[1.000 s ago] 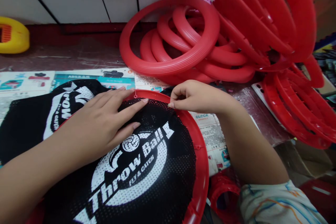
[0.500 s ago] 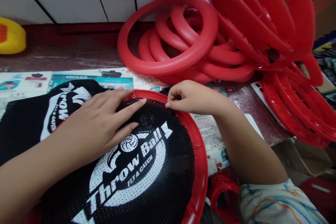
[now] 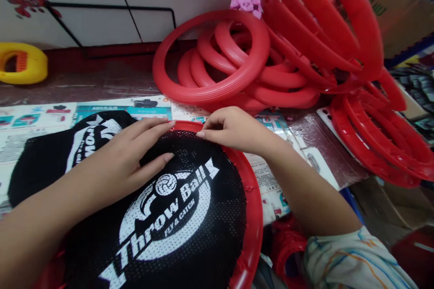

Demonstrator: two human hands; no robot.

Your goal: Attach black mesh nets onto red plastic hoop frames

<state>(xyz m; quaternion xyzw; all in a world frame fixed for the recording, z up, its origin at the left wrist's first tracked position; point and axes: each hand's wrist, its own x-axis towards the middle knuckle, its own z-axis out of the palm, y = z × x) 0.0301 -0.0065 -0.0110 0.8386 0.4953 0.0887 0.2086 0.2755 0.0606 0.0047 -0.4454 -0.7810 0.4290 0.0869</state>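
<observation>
A black mesh fabric (image 3: 220, 207) printed "Throw Ball Fly & Catch" in white lies across a red plastic ring (image 3: 253, 216), whose rim shows at the top and right. My left hand (image 3: 132, 149) rests flat over the mesh's upper left, fingers stretched out, fingertips at the rim. At the top edge my right hand (image 3: 232, 128) is closed, thumb and curled fingers pinching the mesh's border against the rim. Beyond my left forearm lies a second black printed mesh (image 3: 44, 153), partly covered by that arm.
Red rings (image 3: 210, 92) are heaped at the back, with more red ring halves (image 3: 359, 31) stacked on the right. A yellow ring-shaped part (image 3: 37, 65) sits at far left. A black wire frame (image 3: 111, 7) stands before a white panel. Printed sheets (image 3: 91, 104) cover the tabletop.
Along the top rim, my right hand has shifted slightly left, still pinching. My left index finger has drawn back from the mesh toward the rim. The camera view has tilted a little.
</observation>
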